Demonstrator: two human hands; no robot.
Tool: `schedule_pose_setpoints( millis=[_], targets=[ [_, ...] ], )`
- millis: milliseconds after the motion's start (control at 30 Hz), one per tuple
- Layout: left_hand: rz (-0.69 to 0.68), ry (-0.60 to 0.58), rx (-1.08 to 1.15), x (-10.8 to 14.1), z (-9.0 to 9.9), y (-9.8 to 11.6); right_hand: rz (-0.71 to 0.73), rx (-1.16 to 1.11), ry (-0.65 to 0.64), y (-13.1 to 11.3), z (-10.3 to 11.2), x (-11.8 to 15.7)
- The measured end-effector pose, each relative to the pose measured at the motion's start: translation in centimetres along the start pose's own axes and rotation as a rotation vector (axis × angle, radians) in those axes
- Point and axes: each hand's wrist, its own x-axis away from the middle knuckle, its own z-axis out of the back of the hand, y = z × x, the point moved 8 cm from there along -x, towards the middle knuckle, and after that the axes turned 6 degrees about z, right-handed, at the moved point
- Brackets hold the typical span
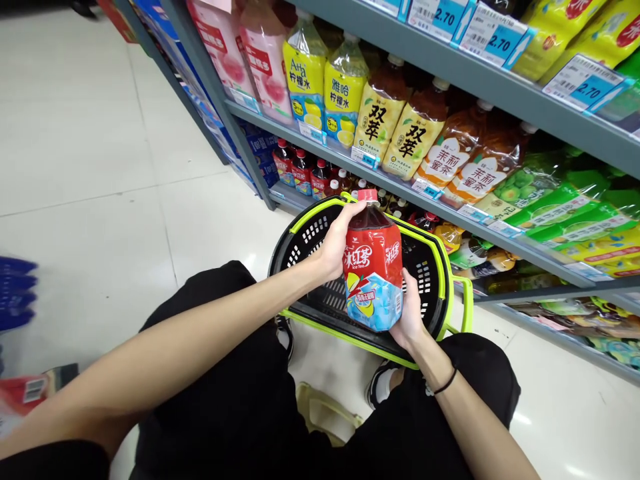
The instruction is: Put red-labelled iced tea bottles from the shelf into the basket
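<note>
A large bottle of iced tea [373, 273], with a red cap and a red and blue label, is held between both my hands over the basket. My left hand [335, 247] grips its upper left side, the thumb near the neck. Round its lower right side is my right hand [409, 310], with part of the fingers hidden behind the bottle. Below them stands a black shopping basket [313, 233] with bright green rim and handles, between my knees and the shelf. The bottle covers the middle of the basket.
A grey shelf rack [240, 133] runs along the right, holding rows of drinks, among them yellow lemon-water bottles [303, 73] and amber tea bottles [453, 147]. Small red-capped bottles [303, 173] stand low down. Pale tiled floor [100, 220] lies to the left. A beige stool [327, 410] shows between my legs.
</note>
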Motion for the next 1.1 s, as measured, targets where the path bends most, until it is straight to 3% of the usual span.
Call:
schedule_pose_setpoints(
  millis=[133,233,333,533,633,800,967,1100],
  targets=[
    [-0.015,0.016,0.016,0.0,0.6,0.3,-0.035,0.018,-0.067,0.3,0.1,0.2],
    [-0.068,-0.019,0.017,0.3,0.4,1.0,0.009,0.052,-0.129,0.2,0.2,0.1],
    [-0.094,-0.027,0.020,0.5,0.3,1.4,0.073,0.072,-0.111,0.0,0.8,-0.3],
    [-0.046,-0.002,0.048,0.6,0.5,1.1,0.071,0.045,-0.051,-0.3,0.4,-0.8],
    [-0.007,0.076,0.045,1.0,0.8,1.1,0.069,0.023,-0.036,-0.4,-0.1,-0.9],
    [0.084,0.102,0.007,1.5,0.4,1.0,0.032,0.052,-0.048,0.9,-0.3,-0.9],
    [0.203,0.004,-0.228,1.5,0.5,0.1,-0.040,0.052,0.017,3.2,-0.1,0.2],
    [0.233,-0.176,-0.752,1.6,1.7,0.7,-0.188,0.032,0.104,5.3,0.5,1.3]
  ],
)
